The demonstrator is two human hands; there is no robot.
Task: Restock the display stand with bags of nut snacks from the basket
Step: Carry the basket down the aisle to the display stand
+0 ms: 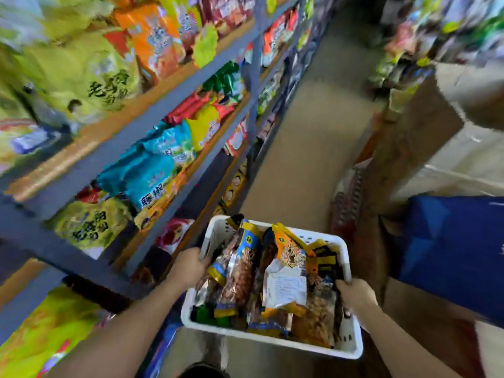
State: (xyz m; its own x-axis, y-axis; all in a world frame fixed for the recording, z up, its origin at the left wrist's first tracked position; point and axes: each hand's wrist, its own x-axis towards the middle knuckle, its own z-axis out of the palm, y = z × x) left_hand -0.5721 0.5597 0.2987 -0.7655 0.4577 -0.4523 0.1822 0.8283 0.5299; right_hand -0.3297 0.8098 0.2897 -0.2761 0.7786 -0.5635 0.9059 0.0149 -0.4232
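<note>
Head view: I read this as the carry step, no bag pulled yet. My left hand (191, 264) is wrapped over the left rim of the white basket (351, 347), my right hand (356, 294) is clamped on the right rim, so the basket hangs between them, off the floor. The nut snack bags (283, 285) stand packed upright inside, just inboard of both hands. The display stand (114, 148) runs along beyond the left hand, shelves mostly full. Next move, I'd judge: set the basket down or free one hand, then pick a bag. Frame is blurred; which gap to fill is unclear.
</note>
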